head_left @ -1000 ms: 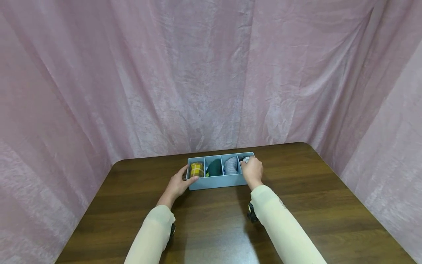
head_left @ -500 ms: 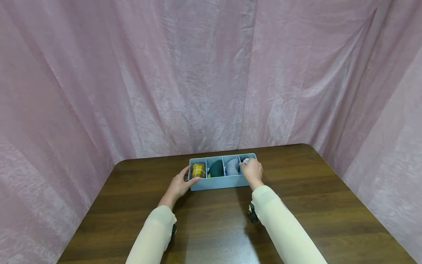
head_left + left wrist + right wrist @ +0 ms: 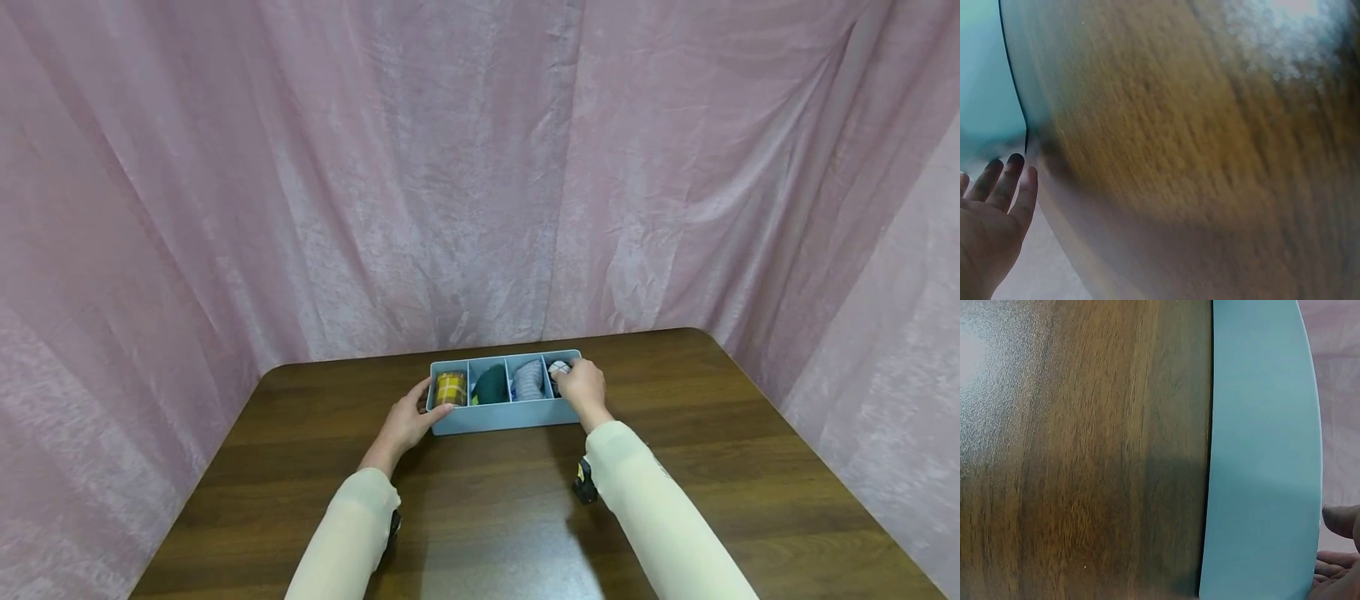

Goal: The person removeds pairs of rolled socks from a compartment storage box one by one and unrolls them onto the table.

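Note:
A light blue four-part organizer box (image 3: 510, 417) sits on the table. Its compartments hold a yellow plaid roll (image 3: 451, 389), a dark green cloth bundle (image 3: 491, 384), a grey striped bundle (image 3: 528, 380) and a black-and-white bundle (image 3: 558, 367). My left hand (image 3: 405, 421) rests at the box's left end, thumb along the front rim and extended fingers (image 3: 1007, 181) against the end. Over the right-end compartment is my right hand (image 3: 583, 387), its fingertips at the black-and-white bundle, which it partly hides. In the right wrist view, thumb and fingers stand apart beyond the rim.
The brown wooden table (image 3: 495, 508) has its far edge just behind the box. Pink curtains (image 3: 480, 183) hang behind and along both sides. A dark device (image 3: 585, 482) is strapped at the right wrist.
My right hand has shifted slightly right, and more of the black-and-white bundle shows. The left hand stays at the box's left end.

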Demonstrator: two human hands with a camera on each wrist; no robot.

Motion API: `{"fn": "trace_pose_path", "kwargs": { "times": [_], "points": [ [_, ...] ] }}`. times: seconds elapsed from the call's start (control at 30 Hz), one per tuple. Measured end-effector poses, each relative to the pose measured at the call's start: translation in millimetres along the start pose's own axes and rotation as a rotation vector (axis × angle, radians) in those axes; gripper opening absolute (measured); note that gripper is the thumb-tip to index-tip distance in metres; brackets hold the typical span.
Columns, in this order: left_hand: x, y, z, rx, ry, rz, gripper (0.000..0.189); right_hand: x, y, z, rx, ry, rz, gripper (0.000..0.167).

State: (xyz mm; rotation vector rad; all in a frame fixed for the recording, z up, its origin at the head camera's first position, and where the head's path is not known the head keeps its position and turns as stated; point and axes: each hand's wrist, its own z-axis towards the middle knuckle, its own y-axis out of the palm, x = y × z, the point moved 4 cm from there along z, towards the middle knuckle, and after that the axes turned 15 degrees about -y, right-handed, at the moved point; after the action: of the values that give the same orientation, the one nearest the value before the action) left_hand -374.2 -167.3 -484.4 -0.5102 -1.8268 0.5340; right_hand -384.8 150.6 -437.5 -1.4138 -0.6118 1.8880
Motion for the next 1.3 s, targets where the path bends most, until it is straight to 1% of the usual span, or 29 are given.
{"fn": "trace_pose_path", "kwargs": {
  "times": [0.23,0.4,0.6,0.73,0.83,0.97,1.17,1.3],
  "points": [
    [-1.7,0.0,1.1,-0.001,-0.008,-0.011,0.086,2,1,-0.1,0.02,-0.038,0.002,0.025],
    [-1.6,0.3,0.7,0.0,-0.006,-0.009,0.085,1,0,-1.3,0.03,-0.036,0.008,0.025],
    [-0.8,0.5,-0.2,-0.005,-0.001,-0.02,0.084,0,1,-1.1,0.045,-0.057,-0.005,0.025],
    [-0.4,0.1,-0.4,-0.001,0.005,-0.024,0.084,1,3,-1.3,0.049,-0.049,-0.012,0.025],
    [0.3,-0.3,-0.7,0.006,0.029,-0.016,0.084,1,4,-1.3,0.049,-0.051,-0.032,0.02],
    [0.7,-0.9,-0.9,0.012,0.058,-0.007,0.082,1,7,0.2,0.042,-0.058,-0.083,0.018],
    [1.7,-1.6,-2.6,0.008,0.056,-0.007,0.082,0,11,1.0,0.04,-0.05,-0.135,0.012],
    [1.6,-1.5,-2.5,0.0,0.05,-0.015,0.083,-4,11,0.0,0.004,-0.044,-0.184,0.011]
  ]
}}
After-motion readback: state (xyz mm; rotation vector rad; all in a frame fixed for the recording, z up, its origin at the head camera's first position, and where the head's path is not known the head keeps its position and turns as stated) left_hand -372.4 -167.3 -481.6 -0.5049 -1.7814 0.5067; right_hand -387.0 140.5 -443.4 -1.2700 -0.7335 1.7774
